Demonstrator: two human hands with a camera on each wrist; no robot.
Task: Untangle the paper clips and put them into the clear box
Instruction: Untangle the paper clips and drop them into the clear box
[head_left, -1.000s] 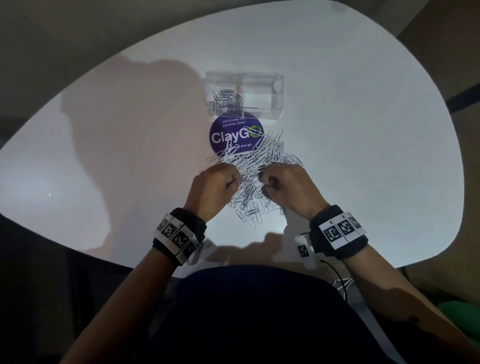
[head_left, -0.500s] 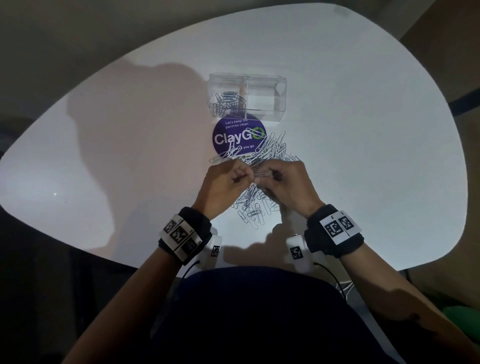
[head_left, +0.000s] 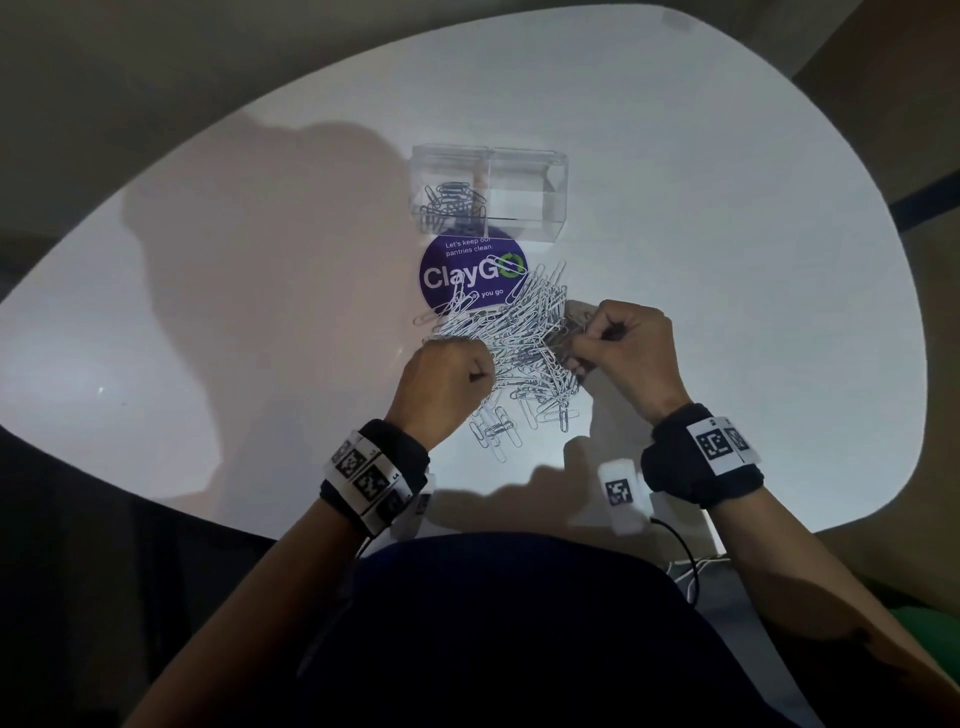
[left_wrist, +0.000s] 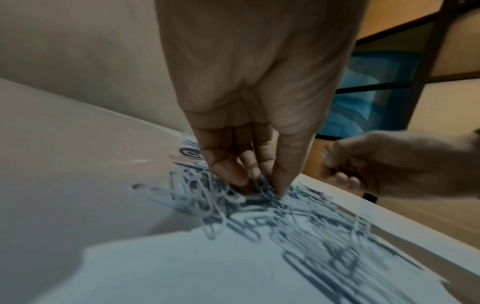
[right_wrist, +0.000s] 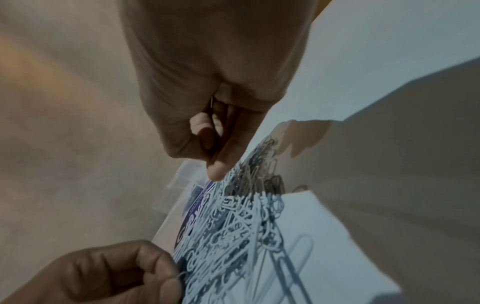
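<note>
pinching clips at the pile (head_left: 511, 338), the left hand (head_left: 441, 384) works at 9 o'clock, the right hand (head_left: 631, 345) at 3, the clear box (head_left: 530, 197) at 12.

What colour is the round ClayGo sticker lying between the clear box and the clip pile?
Purple, with white lettering and a green mark: the round ClayGo sticker shows best in the head view.
</note>
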